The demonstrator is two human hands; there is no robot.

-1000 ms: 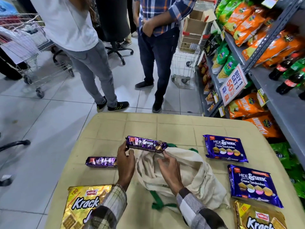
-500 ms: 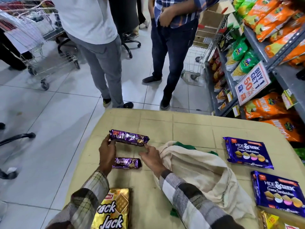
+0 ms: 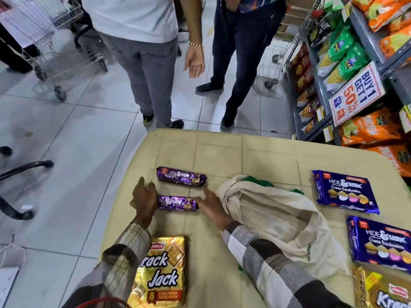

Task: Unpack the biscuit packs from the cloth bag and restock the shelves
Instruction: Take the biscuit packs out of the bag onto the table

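Where the table fills the lower frame, the left hand sits just beside the left end of the near purple roll, fingers loose, gripping nothing. Above lies the far purple roll. The right hand reaches to the near roll's right end, fingers straight and apart. Rightward slumps the cloth bag, then the upper blue pack and lower blue pack.
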